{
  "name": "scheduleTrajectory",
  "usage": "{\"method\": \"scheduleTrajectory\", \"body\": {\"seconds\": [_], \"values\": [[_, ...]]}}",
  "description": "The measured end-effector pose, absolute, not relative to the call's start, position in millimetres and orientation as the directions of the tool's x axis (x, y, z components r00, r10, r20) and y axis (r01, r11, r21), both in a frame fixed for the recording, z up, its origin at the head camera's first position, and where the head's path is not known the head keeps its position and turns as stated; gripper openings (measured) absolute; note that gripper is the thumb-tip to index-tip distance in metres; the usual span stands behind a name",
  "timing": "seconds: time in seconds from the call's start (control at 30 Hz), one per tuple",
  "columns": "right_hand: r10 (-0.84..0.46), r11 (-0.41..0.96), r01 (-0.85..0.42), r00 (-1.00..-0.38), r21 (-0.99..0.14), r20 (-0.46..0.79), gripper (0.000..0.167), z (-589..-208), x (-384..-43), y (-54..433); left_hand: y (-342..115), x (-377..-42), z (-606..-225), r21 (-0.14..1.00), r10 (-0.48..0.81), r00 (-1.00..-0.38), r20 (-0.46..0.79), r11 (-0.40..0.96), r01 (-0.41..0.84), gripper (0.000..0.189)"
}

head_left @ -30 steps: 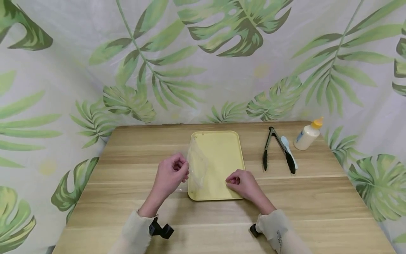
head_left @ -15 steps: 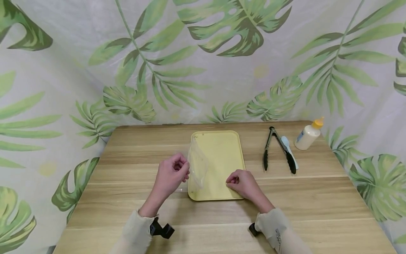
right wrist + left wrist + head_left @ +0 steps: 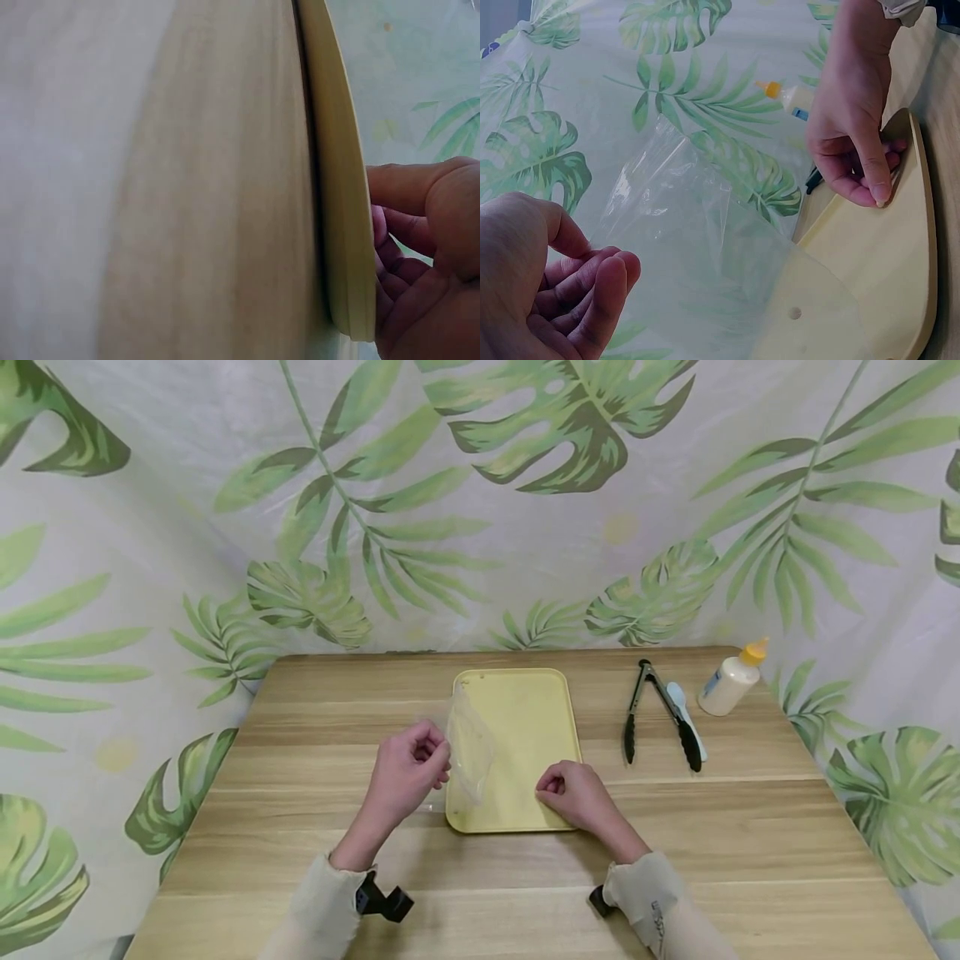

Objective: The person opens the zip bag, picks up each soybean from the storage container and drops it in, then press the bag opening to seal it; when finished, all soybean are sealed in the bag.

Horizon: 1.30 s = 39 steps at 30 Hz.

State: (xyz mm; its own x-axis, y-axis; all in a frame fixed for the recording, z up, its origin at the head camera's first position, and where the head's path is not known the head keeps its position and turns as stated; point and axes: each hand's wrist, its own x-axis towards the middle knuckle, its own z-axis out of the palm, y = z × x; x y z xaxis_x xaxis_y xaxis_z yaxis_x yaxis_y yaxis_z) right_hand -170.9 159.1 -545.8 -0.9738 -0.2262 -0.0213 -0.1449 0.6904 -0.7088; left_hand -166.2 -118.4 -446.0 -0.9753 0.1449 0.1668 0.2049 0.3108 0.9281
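Between thumb and fingers my left hand (image 3: 405,768) pinches a clear plastic bag (image 3: 472,756), raised over the left side of a yellow tray (image 3: 525,718). In the left wrist view the bag (image 3: 697,202) spreads out from the fingertips, see-through and lightly creased. My right hand (image 3: 577,795) is at the tray's near right corner with thumb and fingers curled together, fingertips low over its floor. Nothing shows between those fingertips. In the right wrist view the tray's rim (image 3: 345,187) partly covers the right hand (image 3: 442,240).
Right of the tray lie black-tipped tongs (image 3: 660,702), spread apart, with a light blue spoon (image 3: 677,697) beside them. A white bottle with a yellow cap (image 3: 727,683) stands at the back right of the wooden table (image 3: 322,693). A leaf-patterned curtain (image 3: 525,543) hangs behind.
Both hands, the bag and the tray keep their places. The head view has shifted very slightly.
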Motion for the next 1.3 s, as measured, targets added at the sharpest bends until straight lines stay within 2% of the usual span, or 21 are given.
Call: {"method": "scheduleTrajectory", "body": {"seconds": [0.47, 0.73, 1.0, 1.3], "values": [[-0.173, 0.645, -0.107, -0.985, -0.757, -0.009, 0.006, -518, -168, 160, -115, -165, -445, 0.921, 0.152, -0.972, 0.180, 0.321, 0.221, 0.016], [-0.200, 0.563, -0.225, -0.971, -0.795, 0.133, 0.005, -485, -164, 159, -114, -166, -447, 0.912, 0.164, -0.966, 0.197, 0.330, 0.242, 0.018], [-0.223, 0.421, -0.277, -0.955, -0.864, 0.198, 0.007, -448, -156, 149, -112, -164, -449, 0.915, 0.173, -0.967, 0.186, 0.328, 0.235, 0.018], [-0.275, 0.365, -0.370, -0.920, -0.854, 0.281, 0.007, -420, -153, 129, -111, -163, -448, 0.907, 0.175, -0.966, 0.191, 0.345, 0.242, 0.018]]}}
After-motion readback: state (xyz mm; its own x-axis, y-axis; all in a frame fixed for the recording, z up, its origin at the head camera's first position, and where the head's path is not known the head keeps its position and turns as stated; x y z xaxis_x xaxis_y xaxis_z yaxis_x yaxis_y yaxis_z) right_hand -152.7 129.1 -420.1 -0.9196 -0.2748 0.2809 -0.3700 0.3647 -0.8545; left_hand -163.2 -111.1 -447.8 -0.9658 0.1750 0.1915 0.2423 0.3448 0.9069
